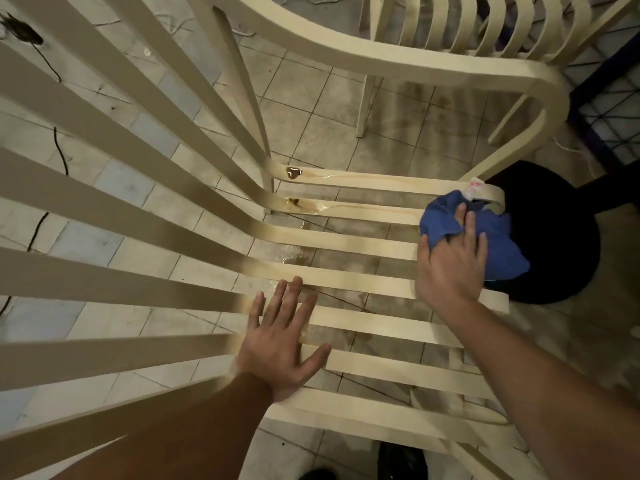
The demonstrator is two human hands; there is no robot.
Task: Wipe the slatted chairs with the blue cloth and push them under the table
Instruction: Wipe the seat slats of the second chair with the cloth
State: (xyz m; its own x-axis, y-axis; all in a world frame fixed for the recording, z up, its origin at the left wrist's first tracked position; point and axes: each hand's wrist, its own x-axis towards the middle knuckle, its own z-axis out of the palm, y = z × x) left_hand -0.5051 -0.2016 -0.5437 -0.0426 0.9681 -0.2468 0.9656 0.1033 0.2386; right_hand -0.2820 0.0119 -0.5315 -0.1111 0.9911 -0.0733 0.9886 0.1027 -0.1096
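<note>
Head view: right hand (450, 265) grips blue cloth (504, 252), centre right; left hand (280, 344) lies flat on chair (363, 244); best sweep toward brown stains (293, 172).

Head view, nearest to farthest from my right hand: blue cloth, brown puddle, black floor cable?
1. blue cloth, under the right hand.
2. brown puddle, on the chair seat, toward the left.
3. black cable, far left floor.

Stained tile floor (311, 98), dim warm light
Pale square tiles, dark grout — a wet patch (294, 252) glistens mid-floor, black cables (59, 150) trail at left, a round black object (554, 237) and wire mesh (609, 112) sit right.
</note>
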